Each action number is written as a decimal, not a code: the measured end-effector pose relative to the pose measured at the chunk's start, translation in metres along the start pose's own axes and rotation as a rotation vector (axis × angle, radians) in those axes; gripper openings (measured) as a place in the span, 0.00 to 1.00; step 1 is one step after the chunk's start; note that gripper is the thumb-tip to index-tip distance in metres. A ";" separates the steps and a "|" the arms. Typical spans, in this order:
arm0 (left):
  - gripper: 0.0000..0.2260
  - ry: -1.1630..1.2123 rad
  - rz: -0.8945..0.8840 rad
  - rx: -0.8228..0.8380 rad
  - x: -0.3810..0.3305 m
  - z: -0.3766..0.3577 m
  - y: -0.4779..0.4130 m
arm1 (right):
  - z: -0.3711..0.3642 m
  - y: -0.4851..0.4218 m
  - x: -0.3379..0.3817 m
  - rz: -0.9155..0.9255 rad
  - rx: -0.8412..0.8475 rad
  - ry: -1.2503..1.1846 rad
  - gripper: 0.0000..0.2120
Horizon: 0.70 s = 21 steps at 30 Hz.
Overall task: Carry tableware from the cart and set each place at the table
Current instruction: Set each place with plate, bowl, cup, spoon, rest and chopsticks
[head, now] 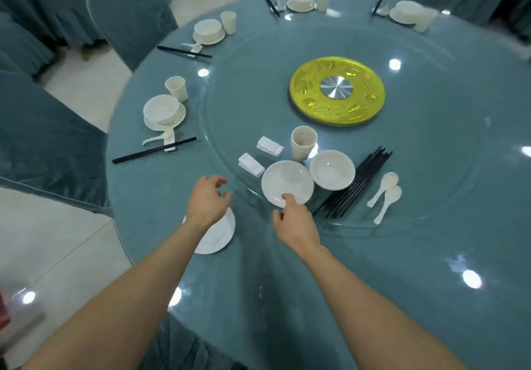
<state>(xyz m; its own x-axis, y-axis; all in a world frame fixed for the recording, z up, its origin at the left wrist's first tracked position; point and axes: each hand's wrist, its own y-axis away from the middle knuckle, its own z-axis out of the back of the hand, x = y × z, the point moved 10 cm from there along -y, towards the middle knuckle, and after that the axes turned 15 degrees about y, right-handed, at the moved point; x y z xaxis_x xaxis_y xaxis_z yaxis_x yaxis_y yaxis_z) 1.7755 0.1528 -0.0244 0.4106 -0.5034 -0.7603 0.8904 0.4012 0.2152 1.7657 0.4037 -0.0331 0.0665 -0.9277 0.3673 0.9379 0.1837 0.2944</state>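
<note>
The left hand (208,200) hovers with loosely curled, spread fingers above a white plate (219,234) at the near table edge, gripping nothing; whether it touches the plate cannot be told. The right hand (296,220) reaches toward 12 o'clock, fingers slightly parted, its fingertips (286,197) at the near rim of a second white plate (286,181) on the glass turntable (431,154); a firm grip cannot be confirmed.

Just at 1 o'clock of that plate sits a white bowl (332,169), and at 12 o'clock a stack of cream cups (303,143). At 10 and 11 o'clock lie two white chopstick rests (250,164). At 3 o'clock of the bowl is a bundle of black chopsticks (355,184), with two white spoons (385,193) beyond.

The gold disc (336,90) with a steel hub marks the turntable centre. Finished place settings (165,114) of plate, bowl, cup, spoon and chopsticks ring the teal table (402,283) from 9 to 1 o'clock, facing covered chairs (129,10). No writing or brand is legible anywhere.
</note>
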 end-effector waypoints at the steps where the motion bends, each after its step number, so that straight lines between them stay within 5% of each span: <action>1: 0.14 0.003 -0.015 0.012 -0.012 -0.010 0.000 | 0.008 -0.002 -0.013 -0.013 -0.021 -0.005 0.22; 9: 0.09 0.052 -0.101 0.112 -0.102 -0.091 -0.007 | 0.076 -0.012 -0.111 -0.225 -0.225 -0.106 0.05; 21: 0.16 0.014 -0.036 0.030 -0.144 -0.161 -0.022 | 0.098 -0.058 -0.171 -0.340 -0.247 -0.115 0.13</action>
<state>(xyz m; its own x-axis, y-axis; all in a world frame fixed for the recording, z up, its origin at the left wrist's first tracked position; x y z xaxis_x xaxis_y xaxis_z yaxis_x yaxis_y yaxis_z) 1.6648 0.3397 -0.0186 0.3760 -0.5059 -0.7763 0.9100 0.3597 0.2063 1.6663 0.5839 -0.0266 -0.2854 -0.8773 0.3859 0.9542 -0.2223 0.2004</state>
